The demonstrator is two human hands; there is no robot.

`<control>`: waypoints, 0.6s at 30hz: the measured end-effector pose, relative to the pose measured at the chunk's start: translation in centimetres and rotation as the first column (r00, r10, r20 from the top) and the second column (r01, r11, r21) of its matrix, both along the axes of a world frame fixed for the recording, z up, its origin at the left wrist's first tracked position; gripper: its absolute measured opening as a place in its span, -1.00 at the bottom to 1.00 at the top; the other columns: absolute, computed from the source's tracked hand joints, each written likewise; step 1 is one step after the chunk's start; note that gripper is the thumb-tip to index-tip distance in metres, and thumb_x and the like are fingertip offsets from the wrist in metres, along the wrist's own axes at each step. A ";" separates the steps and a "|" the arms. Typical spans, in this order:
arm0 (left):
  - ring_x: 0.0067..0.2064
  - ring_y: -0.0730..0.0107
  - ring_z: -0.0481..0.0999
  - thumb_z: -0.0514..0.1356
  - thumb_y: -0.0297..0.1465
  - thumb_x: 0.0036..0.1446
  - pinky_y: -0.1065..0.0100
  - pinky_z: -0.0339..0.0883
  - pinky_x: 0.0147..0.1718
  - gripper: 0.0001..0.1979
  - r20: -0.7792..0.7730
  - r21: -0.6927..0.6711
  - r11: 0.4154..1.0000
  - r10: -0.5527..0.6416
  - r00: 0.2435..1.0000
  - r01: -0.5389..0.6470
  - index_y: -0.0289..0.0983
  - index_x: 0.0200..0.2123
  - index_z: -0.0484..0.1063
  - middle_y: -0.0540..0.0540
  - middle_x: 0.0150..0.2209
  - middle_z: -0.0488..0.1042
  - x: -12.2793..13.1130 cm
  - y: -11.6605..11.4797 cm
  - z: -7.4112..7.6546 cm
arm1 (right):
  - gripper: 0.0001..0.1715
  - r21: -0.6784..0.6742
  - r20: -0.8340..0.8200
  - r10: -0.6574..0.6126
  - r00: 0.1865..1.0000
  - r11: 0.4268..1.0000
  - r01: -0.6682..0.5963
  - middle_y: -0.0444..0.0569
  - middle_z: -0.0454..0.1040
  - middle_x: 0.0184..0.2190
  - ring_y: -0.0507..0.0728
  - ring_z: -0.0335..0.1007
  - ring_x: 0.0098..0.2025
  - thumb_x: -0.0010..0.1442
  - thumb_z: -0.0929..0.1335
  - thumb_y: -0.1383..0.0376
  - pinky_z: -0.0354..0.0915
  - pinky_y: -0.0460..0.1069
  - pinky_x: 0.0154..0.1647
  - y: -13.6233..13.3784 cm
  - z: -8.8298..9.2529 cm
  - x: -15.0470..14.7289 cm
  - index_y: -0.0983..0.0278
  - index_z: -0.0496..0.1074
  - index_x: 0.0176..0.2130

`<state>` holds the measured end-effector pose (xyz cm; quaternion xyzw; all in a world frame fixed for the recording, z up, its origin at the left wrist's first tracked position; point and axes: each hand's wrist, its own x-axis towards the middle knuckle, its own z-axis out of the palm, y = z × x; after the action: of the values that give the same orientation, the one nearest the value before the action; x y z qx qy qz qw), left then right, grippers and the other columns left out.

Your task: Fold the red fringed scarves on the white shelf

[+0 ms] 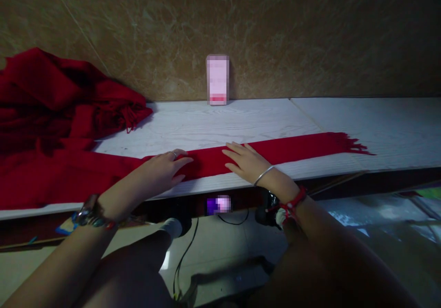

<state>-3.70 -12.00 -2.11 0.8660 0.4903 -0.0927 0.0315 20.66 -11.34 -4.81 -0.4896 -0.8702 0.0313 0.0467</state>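
Observation:
A long red scarf (296, 148) lies stretched flat along the front of a white wooden tabletop (213, 124), its fringed end pointing right. My left hand (161, 170) rests flat on the scarf near the middle, fingers stretched out, a ring on one finger. My right hand (246, 161) lies flat on the scarf just to the right of it, fingers spread, a silver bangle and red cord at the wrist. Both hands press on the cloth and grip nothing.
A heap of red scarves (58, 115) covers the table's left end. A small pink-white card (217, 79) stands against the marbled wall at the back. Below the table edge are my legs, a black cable (186, 253) and a tiled floor.

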 end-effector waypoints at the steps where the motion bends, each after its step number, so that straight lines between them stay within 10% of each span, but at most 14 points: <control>1: 0.01 0.20 0.43 -0.01 -0.42 0.11 0.26 0.29 0.01 -0.48 -0.020 -0.006 1.000 0.001 1.000 -0.001 -0.27 0.18 0.23 -0.22 0.15 0.30 -0.1 -0.2 0.2 | -0.49 -0.003 -0.002 0.061 0.998 0.998 -0.061 0.05 0.15 0.26 0.19 0.00 0.29 0.26 0.22 0.22 -0.01 0.18 0.27 -0.1 0.3 -0.8 0.25 0.27 0.17; 6: -0.15 0.18 0.53 -0.05 -0.54 -0.01 0.26 0.39 -0.23 -0.43 -0.122 0.013 0.997 0.083 0.989 -0.082 -0.30 0.13 0.24 -0.23 -0.04 0.46 -0.6 -0.9 0.4 | -0.52 -0.003 0.010 0.293 0.956 0.956 -0.293 0.02 0.21 0.23 0.13 0.06 0.27 0.27 0.21 0.23 0.04 0.11 0.26 -0.6 0.4 -4.0 0.27 0.29 0.15; 18: -0.26 0.29 0.51 -0.04 -0.54 -0.01 0.35 0.33 -0.33 -0.67 -0.081 -0.094 0.995 0.019 0.997 -0.026 -0.30 -0.16 0.34 -0.17 -0.22 0.49 -1.5 -1.0 0.6 | -0.55 -0.004 0.030 0.330 0.944 0.944 -0.330 0.04 0.33 0.15 0.12 0.14 0.23 0.26 0.21 0.37 0.13 0.11 0.21 -0.3 -0.2 -4.5 0.30 0.32 0.13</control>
<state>-5.20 -13.04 -1.55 0.8535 0.4961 -0.1500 0.0539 16.21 -11.63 -5.00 -0.3375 -0.9404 0.0306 0.0278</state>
